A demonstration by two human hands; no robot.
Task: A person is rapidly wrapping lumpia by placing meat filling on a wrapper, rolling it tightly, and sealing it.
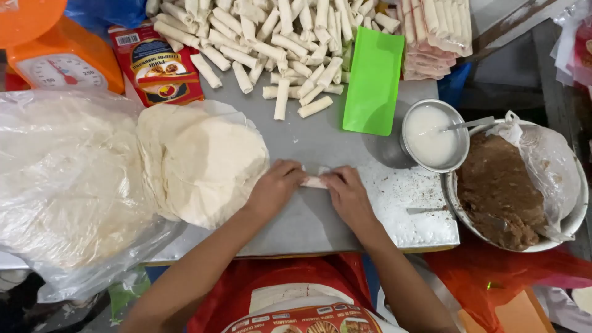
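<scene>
Spring roll (314,181), pale and partly wrapped, lies on the grey board (308,222) between both hands. Left hand (275,188) presses its fingers down on the roll's left end, and right hand (348,196) does the same on the right end, so the 2 hands grip the wrapper between them. Just left sits a stack of round wrappers (203,163) on clear plastic. Beyond the hands lies a heap of finished rolls (277,43) beside a green card (374,81). To the right stand a metal cup of white paste (431,135) and a bowl of brown filling (499,191). An orange scale (61,61) sits far left.
</scene>
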